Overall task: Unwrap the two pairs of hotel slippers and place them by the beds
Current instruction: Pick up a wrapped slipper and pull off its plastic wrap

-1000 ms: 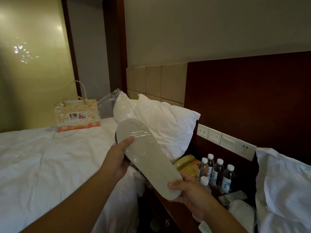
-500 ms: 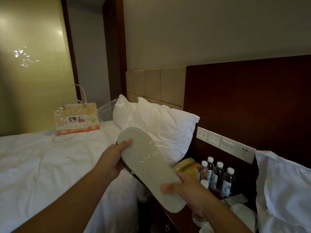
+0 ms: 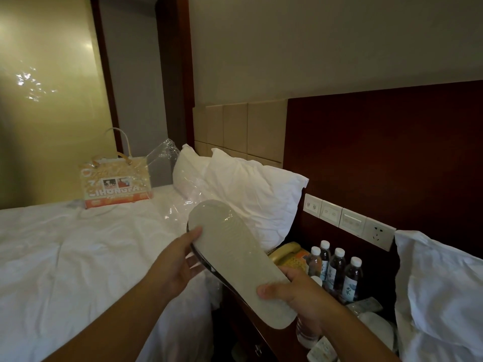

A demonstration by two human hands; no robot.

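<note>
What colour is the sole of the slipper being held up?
Pale grey with a fine texture. The slipper shows best in the head view.

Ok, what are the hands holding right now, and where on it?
Both hold the film-wrapped slippers, sole up: the left hand pinches the side edge near the far end, thumb on the sole; the right hand grips the near end.

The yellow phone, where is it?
In the head view, right of centre, the yellow phone sits between the white pillow and the water bottles, behind the slipper.
</note>
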